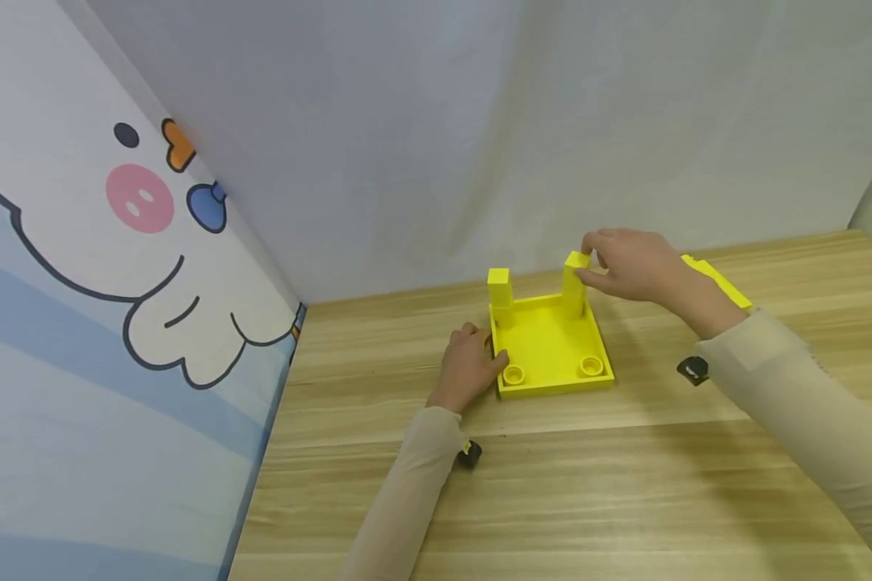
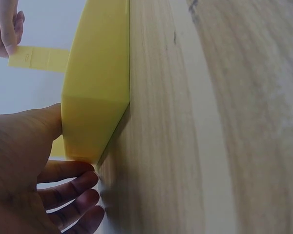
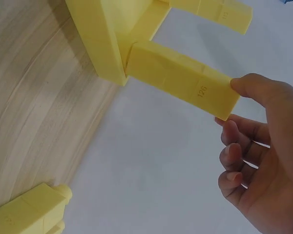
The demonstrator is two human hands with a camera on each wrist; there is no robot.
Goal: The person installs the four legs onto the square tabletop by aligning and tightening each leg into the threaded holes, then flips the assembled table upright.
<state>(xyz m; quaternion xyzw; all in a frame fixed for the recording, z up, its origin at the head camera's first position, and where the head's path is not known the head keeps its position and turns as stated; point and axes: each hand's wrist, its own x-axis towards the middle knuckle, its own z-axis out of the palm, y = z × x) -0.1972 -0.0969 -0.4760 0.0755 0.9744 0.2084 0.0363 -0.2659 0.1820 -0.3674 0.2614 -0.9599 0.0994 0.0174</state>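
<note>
A square yellow tray [image 1: 545,343] with a low rim lies on the wooden table. Two yellow posts stand at its far corners, the left post [image 1: 500,292] and the right post [image 1: 574,284]; two round sockets [image 1: 591,366] sit at its near corners. My right hand [image 1: 635,262] pinches the top of the right post between thumb and fingers. In the right wrist view this post [image 3: 185,80] bears the number 126, and its foot meets the tray's corner. My left hand [image 1: 467,367] holds the tray's left wall, thumb over the rim, fingers along the outside.
Another yellow piece [image 1: 723,282] lies behind my right forearm; the right wrist view shows round pegs on its end [image 3: 63,191]. A pale wall [image 1: 407,161] rises behind the table [image 1: 378,339]. At left stands a panel [image 1: 58,242] with a cartoon figure.
</note>
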